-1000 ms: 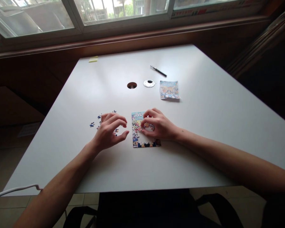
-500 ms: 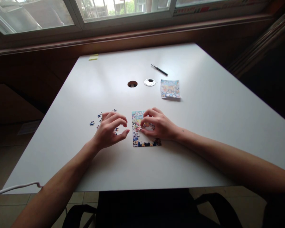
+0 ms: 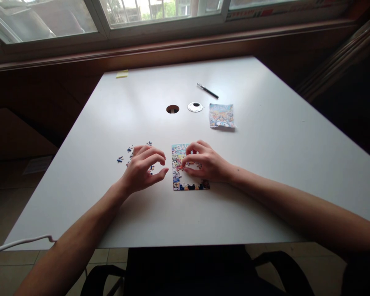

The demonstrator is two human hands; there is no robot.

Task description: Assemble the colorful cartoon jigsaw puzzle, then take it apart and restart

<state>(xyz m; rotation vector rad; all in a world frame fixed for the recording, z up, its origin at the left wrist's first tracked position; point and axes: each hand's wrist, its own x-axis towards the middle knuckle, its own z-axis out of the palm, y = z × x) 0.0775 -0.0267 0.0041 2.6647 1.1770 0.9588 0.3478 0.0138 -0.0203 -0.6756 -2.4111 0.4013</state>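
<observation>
A small jigsaw puzzle (image 3: 176,181), partly filled with colourful cartoon pieces, lies on the white table; a pale gap shows in its middle and lower part. Over that gap is my right hand (image 3: 205,161), thumb and index finger nearly together at the left of the gap. A tiny puzzle piece seems pinched there, mostly hidden by the fingertips. My left hand (image 3: 143,168) rests to the left of the puzzle with thumb and fingers apart, curved, holding nothing. Loose puzzle pieces (image 3: 120,159) lie beside and beneath it, several of them covered by the hand.
Behind the puzzle are a crumpled printed wrapper (image 3: 222,116), a black pen (image 3: 207,90), a round metal cover (image 3: 195,107) and a cable hole (image 3: 172,109) in the white table (image 3: 135,111). A yellow sticky note (image 3: 122,74) is at the far edge. A white cable (image 3: 21,242) crosses the near left corner.
My right thumb and index finger have shifted very slightly at the left side of the gap. My left hand has stayed in place.
</observation>
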